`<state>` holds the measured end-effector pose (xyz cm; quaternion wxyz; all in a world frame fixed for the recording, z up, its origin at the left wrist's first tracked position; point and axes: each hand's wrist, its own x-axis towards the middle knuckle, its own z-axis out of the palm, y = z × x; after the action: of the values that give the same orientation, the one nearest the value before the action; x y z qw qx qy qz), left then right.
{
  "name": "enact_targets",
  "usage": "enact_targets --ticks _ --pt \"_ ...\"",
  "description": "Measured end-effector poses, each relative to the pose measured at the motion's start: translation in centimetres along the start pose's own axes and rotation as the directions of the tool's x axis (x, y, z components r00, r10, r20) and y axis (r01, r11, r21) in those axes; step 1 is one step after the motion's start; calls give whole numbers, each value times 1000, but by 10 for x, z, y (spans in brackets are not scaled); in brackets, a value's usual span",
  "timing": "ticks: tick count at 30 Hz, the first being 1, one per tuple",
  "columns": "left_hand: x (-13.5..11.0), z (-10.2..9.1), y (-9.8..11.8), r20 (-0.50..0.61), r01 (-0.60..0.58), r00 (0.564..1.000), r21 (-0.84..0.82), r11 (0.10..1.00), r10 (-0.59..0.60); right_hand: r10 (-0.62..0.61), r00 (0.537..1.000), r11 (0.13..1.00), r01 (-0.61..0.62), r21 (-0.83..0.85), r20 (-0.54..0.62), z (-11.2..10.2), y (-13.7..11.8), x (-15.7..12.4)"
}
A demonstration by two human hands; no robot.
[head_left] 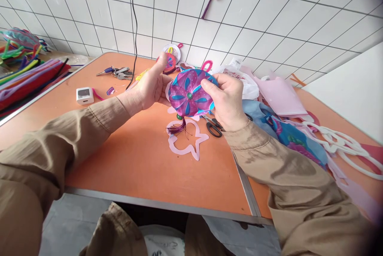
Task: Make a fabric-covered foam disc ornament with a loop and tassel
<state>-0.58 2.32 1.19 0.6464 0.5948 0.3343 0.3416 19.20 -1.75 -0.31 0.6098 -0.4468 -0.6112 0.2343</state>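
A round craft disc (188, 92), purple with blue petals and a green bead at its middle, is held up over the orange table (134, 160) by both hands. My left hand (152, 84) grips its left edge, thumb raised. My right hand (226, 96) pinches its right edge, fingers curled over the top. A purple tassel (177, 128) hangs below the disc. Beneath lies a pale pink paper offcut (187, 144) with a cut-out hole.
Black-handled scissors (213, 127) lie beside my right wrist. Keys (118, 72), a small white device (84, 95) and a black cable (134, 28) are at the back left. Pipe cleaners (26, 76) fill the left edge. Blue fabric (287, 136), pink sheets (278, 94) and white cut-outs (344, 144) cover the right.
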Motion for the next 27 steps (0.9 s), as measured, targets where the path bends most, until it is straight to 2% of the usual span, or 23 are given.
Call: enact_targets --ticks 4,7,12,16,19,22,27 --pt "-2 3 -4 -81 -30 996 128 991 40 -11 1000 1000 11 -21 3 -1 1 1" --pt "-3 4 -5 -73 -41 996 173 984 55 -9 1000 999 10 -42 5 -1 1 3" --pt "-2 -1 -3 -11 -71 997 170 983 74 -2 1000 1000 2 -15 3 -2 2 5" --pt "0 -4 -5 24 -46 999 147 988 43 17 999 1000 -18 25 31 0 2 3" --pt "-1 0 -5 27 -44 999 113 993 41 24 996 1000 -25 12 87 1 0 -1" --pt "-4 6 -4 45 -92 995 71 993 89 36 992 999 -34 -18 118 3 -3 -5" --pt "-7 9 -2 33 -106 994 58 993 104 24 986 998 -33 52 167 3 -2 -6"
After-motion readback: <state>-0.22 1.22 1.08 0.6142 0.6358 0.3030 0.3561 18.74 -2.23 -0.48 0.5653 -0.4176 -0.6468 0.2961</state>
